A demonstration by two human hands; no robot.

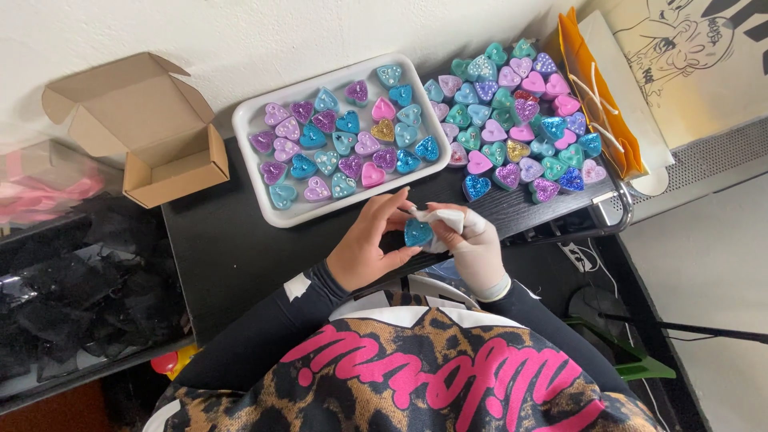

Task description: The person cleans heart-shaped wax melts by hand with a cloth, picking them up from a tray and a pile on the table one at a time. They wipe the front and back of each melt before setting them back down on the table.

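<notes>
I see a blue heart point(417, 233) at the centre of the frame, small, glossy and glittered, pinched between both hands just above the near edge of the table point(232, 248). My left hand point(370, 240) curls round it from the left, thumb and fingertips closed on its rim. My right hand point(472, 244), pale as if gloved, closes on it from the right and also grips a white cloth point(438, 218) pressed against the heart's top.

The table is black. At upper centre a white tray point(248, 120) holds rows of hearts in teal, purple, pink, blue and one gold. To its right a loose heap point(520, 120) of the same hearts lies straight on the table. An open cardboard box point(160, 152) sits at upper left, an orange bag point(596, 96) leans at upper right. Behind is a pale wall; dark bins fill the left side.

The heart's underside is hidden by my fingers, and I cannot make out how much of the cloth is folded under my right palm. The bottom of the frame is filled by my patterned top.
</notes>
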